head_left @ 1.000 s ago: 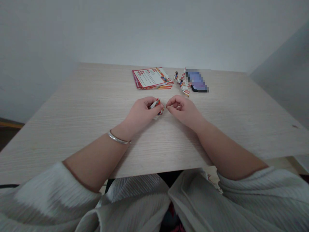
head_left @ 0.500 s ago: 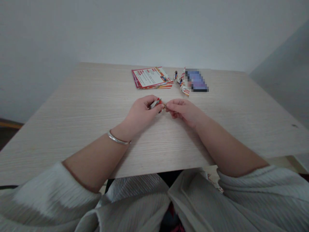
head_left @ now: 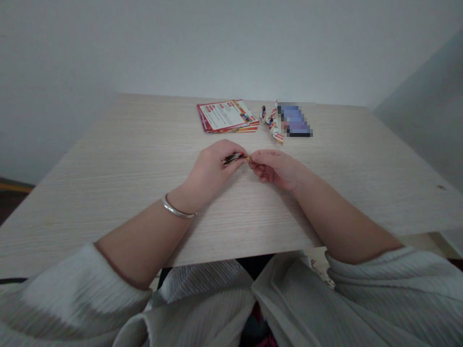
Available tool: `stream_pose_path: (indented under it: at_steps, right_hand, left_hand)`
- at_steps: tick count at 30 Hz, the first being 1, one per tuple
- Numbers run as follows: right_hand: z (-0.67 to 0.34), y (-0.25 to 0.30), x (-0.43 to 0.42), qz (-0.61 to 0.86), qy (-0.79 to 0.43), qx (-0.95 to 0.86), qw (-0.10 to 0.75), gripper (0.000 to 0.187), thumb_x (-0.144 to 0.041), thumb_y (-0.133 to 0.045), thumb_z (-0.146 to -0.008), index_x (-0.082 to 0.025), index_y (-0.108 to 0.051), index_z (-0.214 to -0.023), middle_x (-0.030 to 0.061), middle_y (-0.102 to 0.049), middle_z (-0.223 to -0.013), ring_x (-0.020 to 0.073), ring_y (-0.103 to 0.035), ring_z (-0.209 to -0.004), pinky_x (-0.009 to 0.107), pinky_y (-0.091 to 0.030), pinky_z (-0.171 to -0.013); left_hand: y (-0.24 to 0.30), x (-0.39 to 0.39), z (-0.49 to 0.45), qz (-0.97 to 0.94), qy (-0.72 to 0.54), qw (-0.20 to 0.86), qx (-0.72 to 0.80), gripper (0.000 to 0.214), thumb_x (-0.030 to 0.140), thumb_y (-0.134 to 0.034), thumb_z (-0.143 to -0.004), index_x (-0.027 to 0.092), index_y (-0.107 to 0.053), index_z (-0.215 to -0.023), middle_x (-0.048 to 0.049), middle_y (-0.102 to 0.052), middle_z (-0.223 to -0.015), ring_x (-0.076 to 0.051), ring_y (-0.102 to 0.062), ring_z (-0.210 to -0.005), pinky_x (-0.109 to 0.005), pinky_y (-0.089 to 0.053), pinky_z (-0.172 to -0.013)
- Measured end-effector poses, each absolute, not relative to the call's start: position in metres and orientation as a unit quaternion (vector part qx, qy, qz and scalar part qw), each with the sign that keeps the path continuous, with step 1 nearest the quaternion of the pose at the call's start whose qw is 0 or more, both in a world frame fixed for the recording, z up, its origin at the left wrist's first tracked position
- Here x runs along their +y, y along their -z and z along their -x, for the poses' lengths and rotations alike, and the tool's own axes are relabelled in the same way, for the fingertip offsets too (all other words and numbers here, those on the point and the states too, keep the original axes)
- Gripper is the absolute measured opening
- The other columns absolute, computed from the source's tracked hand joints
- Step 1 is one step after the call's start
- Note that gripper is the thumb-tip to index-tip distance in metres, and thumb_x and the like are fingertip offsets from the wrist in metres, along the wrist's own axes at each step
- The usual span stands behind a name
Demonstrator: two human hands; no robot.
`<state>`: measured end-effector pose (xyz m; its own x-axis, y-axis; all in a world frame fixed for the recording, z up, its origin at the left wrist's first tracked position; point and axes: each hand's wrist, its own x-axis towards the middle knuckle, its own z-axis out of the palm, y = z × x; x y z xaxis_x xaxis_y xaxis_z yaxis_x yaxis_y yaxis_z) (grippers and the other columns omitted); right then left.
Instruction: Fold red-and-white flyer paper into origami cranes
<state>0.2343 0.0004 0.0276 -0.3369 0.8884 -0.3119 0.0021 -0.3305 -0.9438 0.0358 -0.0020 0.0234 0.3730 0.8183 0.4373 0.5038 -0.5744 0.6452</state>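
Observation:
Above the middle of the table, my left hand [head_left: 213, 161] is closed around a small folded piece of printed paper [head_left: 234, 157]. Its layered edges show between thumb and fingers, with a bit of yellow and red at the tip. My right hand [head_left: 277, 166] pinches that right-hand tip, fingertips almost touching those of the left. The fingers cover most of the paper, so its full shape is hidden.
A stack of printed leaflets [head_left: 226, 115] lies beyond my hands. Right of it are folded, twisted paper pieces [head_left: 272, 126] of similar print, then a blurred-out phone-like object [head_left: 294, 120]. The pale wooden table [head_left: 119, 159] reaches back to the wall.
The paper has turned in my left hand: its red face showed before, now mostly its thin layered edges. Both hands have otherwise stayed nearly in place.

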Motion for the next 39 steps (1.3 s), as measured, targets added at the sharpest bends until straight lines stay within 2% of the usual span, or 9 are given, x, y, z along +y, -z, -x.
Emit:
stream_pose_path:
  at_steps: [5,10,15,19,22,27,33,39]
  right_hand:
    - [-0.231,-0.028,-0.001,0.456,-0.648,-0.512,0.332,0.022,-0.033,-0.076,-0.074,-0.021,-0.059,-0.066,-0.0068,-0.048,-0.056,0.0083,-0.038,-0.052,0.024,-0.029,-0.049]
    - [-0.227,-0.026,0.0,0.496,-0.6,-0.521,0.351,0.019,-0.026,-0.066,-0.073,-0.022,-0.055,-0.057,-0.0058,-0.048,-0.051,0.008,-0.039,-0.049,0.024,-0.028,-0.047]
    - [-0.23,-0.026,0.001,0.514,-0.584,-0.541,0.321,0.02,-0.03,-0.067,-0.077,-0.022,-0.057,-0.062,-0.0048,-0.049,-0.053,0.009,-0.038,-0.048,0.026,-0.025,-0.046]
    - [-0.234,-0.025,0.003,0.512,-0.544,-0.587,0.312,0.022,-0.033,-0.067,-0.078,-0.023,-0.056,-0.063,-0.0062,-0.046,-0.053,0.0088,-0.034,-0.049,0.026,-0.022,-0.048]
    - [-0.234,-0.023,0.003,0.491,-0.48,-0.645,0.335,0.017,-0.031,-0.065,-0.076,-0.023,-0.056,-0.064,-0.0071,-0.045,-0.055,0.0091,-0.035,-0.053,0.027,-0.026,-0.053]
    - [-0.23,-0.02,0.0,0.466,-0.366,-0.696,0.405,0.007,-0.025,-0.063,-0.069,-0.023,-0.057,-0.07,-0.0039,-0.057,-0.068,0.0118,-0.046,-0.064,0.029,-0.036,-0.06]
    - [-0.228,-0.016,0.002,0.453,-0.461,-0.657,0.388,0.016,-0.038,-0.064,-0.079,-0.024,-0.056,-0.077,-0.0055,-0.053,-0.066,0.0111,-0.045,-0.061,0.027,-0.038,-0.059]
    - [-0.229,-0.013,0.003,0.45,-0.421,-0.668,0.417,0.018,-0.037,-0.069,-0.08,-0.024,-0.057,-0.076,-0.0043,-0.055,-0.07,0.0121,-0.048,-0.065,0.028,-0.039,-0.062]
  left_hand:
    - [-0.021,-0.002,-0.035,-0.822,-0.357,0.182,0.406,0.014,0.026,-0.063,-0.092,0.02,-0.075,-0.097,-0.0054,-0.077,-0.099,-0.02,-0.066,-0.091,-0.034,-0.052,-0.089]
    - [-0.021,-0.003,-0.038,-0.819,-0.329,0.174,0.437,0.016,0.027,-0.061,-0.092,0.019,-0.074,-0.094,-0.005,-0.075,-0.094,-0.019,-0.064,-0.085,-0.032,-0.05,-0.082]
    - [-0.023,-0.003,-0.038,-0.819,-0.331,0.168,0.438,0.018,0.026,-0.058,-0.091,0.017,-0.074,-0.091,-0.0051,-0.074,-0.09,-0.018,-0.061,-0.08,-0.032,-0.047,-0.079]
    - [-0.021,-0.002,-0.038,-0.818,-0.329,0.177,0.438,0.019,0.031,-0.059,-0.092,0.018,-0.072,-0.088,-0.004,-0.071,-0.085,-0.018,-0.059,-0.076,-0.031,-0.043,-0.073]
    - [-0.021,-0.003,-0.039,-0.815,-0.325,0.189,0.442,0.021,0.035,-0.059,-0.093,0.019,-0.069,-0.083,-0.0026,-0.068,-0.079,-0.017,-0.056,-0.072,-0.031,-0.04,-0.07]
    - [-0.024,-0.005,-0.04,-0.803,-0.328,0.215,0.448,0.021,0.033,-0.06,-0.091,0.019,-0.062,-0.074,-0.0009,-0.064,-0.073,-0.016,-0.053,-0.069,-0.03,-0.039,-0.068]
    - [-0.024,-0.006,-0.039,-0.788,-0.357,0.203,0.458,0.016,0.032,-0.061,-0.09,0.019,-0.068,-0.082,-0.002,-0.068,-0.08,-0.017,-0.056,-0.075,-0.03,-0.043,-0.073]
    - [-0.023,-0.005,-0.038,-0.789,-0.357,0.19,0.462,0.018,0.033,-0.062,-0.089,0.018,-0.069,-0.084,-0.0025,-0.069,-0.082,-0.017,-0.056,-0.075,-0.031,-0.044,-0.075]
